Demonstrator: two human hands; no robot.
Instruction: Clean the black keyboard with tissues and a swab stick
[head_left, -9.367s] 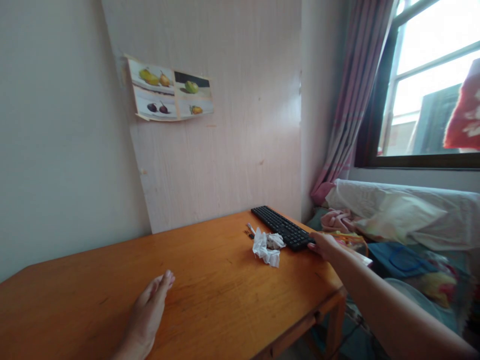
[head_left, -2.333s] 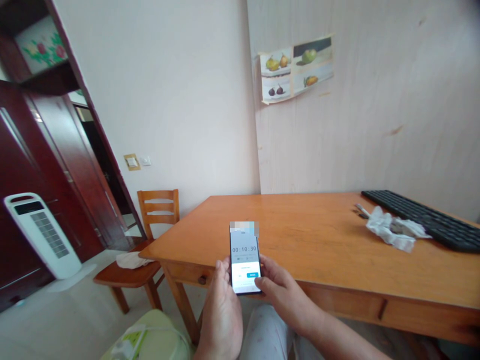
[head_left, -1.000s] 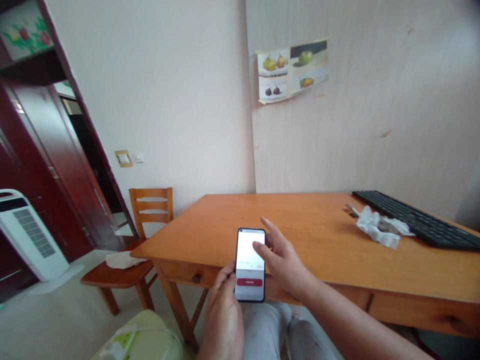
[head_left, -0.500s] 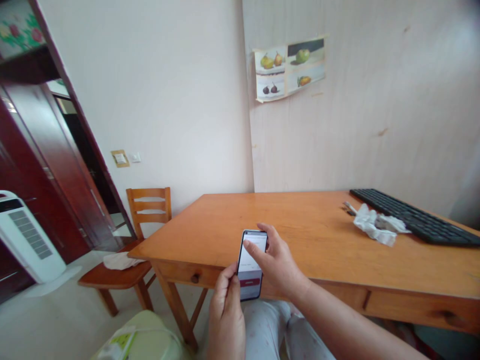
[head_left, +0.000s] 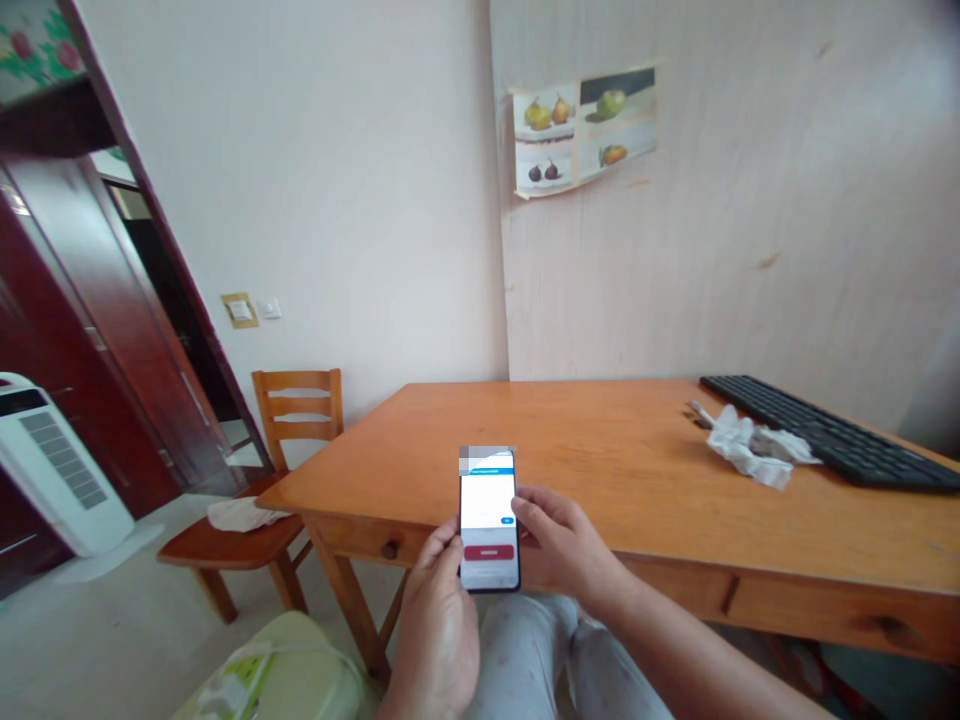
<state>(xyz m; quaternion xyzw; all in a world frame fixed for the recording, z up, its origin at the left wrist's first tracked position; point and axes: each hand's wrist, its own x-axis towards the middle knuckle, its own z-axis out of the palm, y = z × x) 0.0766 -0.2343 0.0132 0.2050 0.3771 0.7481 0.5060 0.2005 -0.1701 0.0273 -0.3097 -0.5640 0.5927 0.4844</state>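
Note:
A smartphone is held upright over my lap at the table's front edge, its lit screen toward me. The screen shows a white panel with a blue bar, a small blue button and a red button lower down; the text is too small to read. My left hand is closed around the phone's lower left edge, thumb along the side. At the right edge, my right hand grips with its thumb near the small blue button, and its other fingertips are partly hidden behind the phone.
The wooden table bears a black keyboard and crumpled white tissue at the right. To the left are a wooden chair with a cloth on it, a pale green stool and a white cooler.
My right thumb has moved from the upper screen down to the phone's right edge. The phone has shifted slightly left and faces me more squarely. A pop-up panel now shows on the screen.

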